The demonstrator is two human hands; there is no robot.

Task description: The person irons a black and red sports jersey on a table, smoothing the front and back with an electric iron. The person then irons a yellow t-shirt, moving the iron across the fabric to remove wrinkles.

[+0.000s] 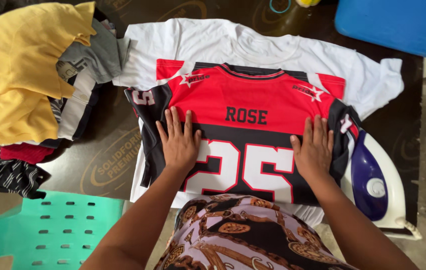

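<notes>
Around the red and black jersey (243, 145), room is tight. At three o'clock a white and purple iron (375, 182) lies just beside the right hand (314, 150), blocking that side. At nine o'clock bare dark table (108, 150) gives the left hand (179, 142) a passage, ending at the pile of clothes (33, 90). At twelve o'clock the white T-shirt (253, 47) lies flat; a blue tub (398, 22) closes one o'clock.

My left hand (179, 142) and right hand (314, 150) cover parts of the jersey (245, 125). The jersey hides the middle of the white shirt (253, 47). My patterned clothing (243, 232) hides the jersey's bottom hem. The clothes pile (28, 75) and blue box (398, 22) are cut by the pic's edges. The iron (375, 182) is partly under my right arm.
</notes>
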